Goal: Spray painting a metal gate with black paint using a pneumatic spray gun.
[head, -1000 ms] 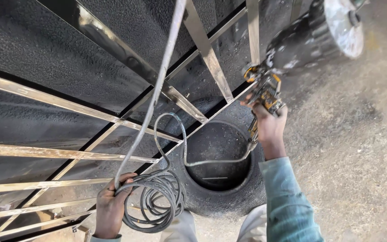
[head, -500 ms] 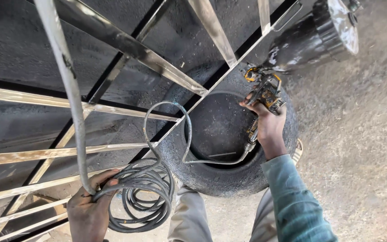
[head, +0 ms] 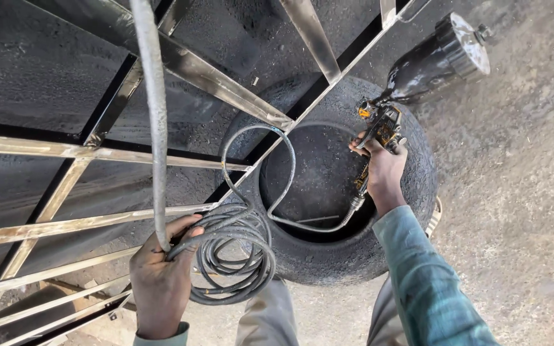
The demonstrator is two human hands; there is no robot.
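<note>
since before, my left hand [head: 161, 282] gripping the coiled hose [head: 235, 256] shifted right, right hand [head: 383, 170] clutching the spray gun [head: 383, 125]; loops might snag on the frame [head: 226, 83].

Outdoor metalwork yard: dirt ground [head: 520, 192], steel gate frame [head: 226, 70], old tyre [head: 328, 256], spray gun [head: 418, 70].

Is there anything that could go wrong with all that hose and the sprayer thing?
Maybe. The left hand bunches many loops of grey hose, and one loop drapes over a metal frame bar; a tug could snag it there or tangle the coils. The right hand holds the spray gun with its black cup tipped sideways, so paint might spill or mist onto the sleeve. The person's legs stand right by the old tyre, an easy thing to trip on.
</note>
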